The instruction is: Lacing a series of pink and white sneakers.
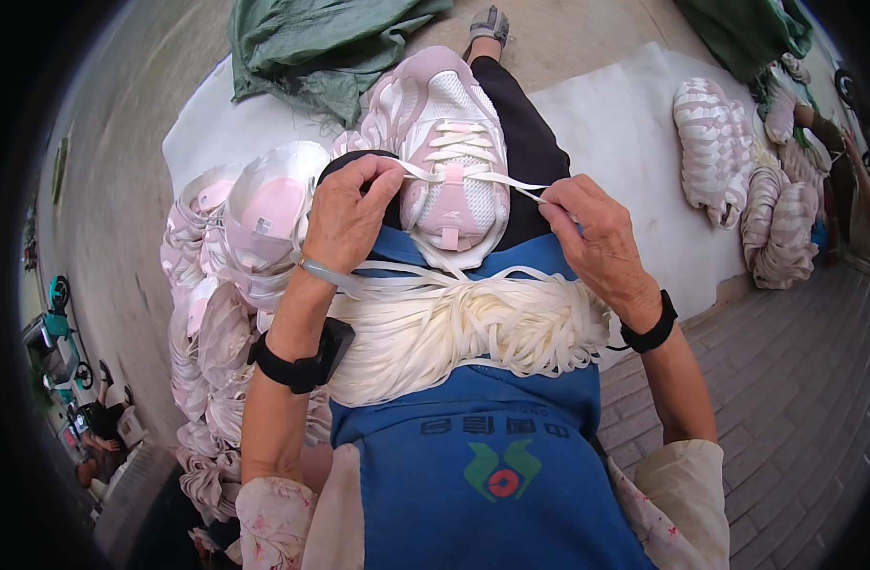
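Observation:
A pink and white shoe upper (454, 204) lies across my lap, with cream lacing crossed over its front. My left hand (351, 211) pinches one end of the white shoelace (497, 178) at the upper's left side. On the other side, my right hand (596, 237) grips the lace's other end between thumb and fingers. The lace stretches between both hands across the tongue. A thick bundle of cream shoelaces (463, 323) rests on my blue apron (473, 418), just below the upper.
Many pink and white shoe uppers (273, 204) are heaped at my left. More bundled uppers (715, 152) lie on a white sheet (606, 114) to the right. Green cloth (330, 47) is at the far side. Another person (102, 418) sits at the far left.

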The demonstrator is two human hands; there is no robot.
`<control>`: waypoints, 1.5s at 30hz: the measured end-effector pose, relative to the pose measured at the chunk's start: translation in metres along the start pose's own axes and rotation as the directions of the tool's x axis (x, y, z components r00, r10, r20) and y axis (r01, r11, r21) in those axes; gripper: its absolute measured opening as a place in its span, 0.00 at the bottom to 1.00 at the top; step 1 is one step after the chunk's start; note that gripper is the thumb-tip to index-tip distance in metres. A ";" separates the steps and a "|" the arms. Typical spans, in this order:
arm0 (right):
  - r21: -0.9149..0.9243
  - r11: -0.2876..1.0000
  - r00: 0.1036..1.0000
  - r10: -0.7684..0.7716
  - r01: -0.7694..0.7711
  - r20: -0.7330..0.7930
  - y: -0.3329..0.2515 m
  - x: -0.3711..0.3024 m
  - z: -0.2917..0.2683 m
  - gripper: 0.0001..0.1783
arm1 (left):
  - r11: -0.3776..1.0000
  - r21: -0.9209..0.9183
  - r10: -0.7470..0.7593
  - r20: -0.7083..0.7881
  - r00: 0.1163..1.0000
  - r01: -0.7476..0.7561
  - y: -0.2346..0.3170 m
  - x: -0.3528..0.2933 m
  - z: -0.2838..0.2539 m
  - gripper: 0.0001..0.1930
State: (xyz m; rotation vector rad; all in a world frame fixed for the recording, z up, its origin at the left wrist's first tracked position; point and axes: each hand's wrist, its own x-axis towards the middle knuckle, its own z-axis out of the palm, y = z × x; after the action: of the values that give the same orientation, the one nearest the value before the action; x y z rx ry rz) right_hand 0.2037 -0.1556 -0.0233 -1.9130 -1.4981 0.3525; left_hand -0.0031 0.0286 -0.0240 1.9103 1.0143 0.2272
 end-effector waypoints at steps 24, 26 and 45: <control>0.176 0.960 0.976 0.219 -0.216 -0.001 -0.002 0.018 0.016 0.04 | 0.946 -0.268 -0.208 -0.072 0.975 0.182 0.021 -0.004 0.017 0.06; 0.240 0.945 0.967 0.246 -0.223 -0.068 0.001 0.020 0.022 0.05 | 0.971 -0.206 -0.140 -0.086 0.986 0.120 0.016 -0.008 0.015 0.05; 0.121 0.971 0.976 0.196 -0.206 0.091 0.006 0.025 0.020 0.08 | 0.767 0.548 0.444 -0.079 0.892 -0.334 0.014 -0.023 0.029 0.15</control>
State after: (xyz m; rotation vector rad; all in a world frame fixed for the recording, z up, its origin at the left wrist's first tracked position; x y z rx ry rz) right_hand 0.2042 -0.1259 -0.0367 -1.9703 -1.2984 0.6088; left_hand 0.0059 -0.0103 -0.0232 2.6499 0.8464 0.4316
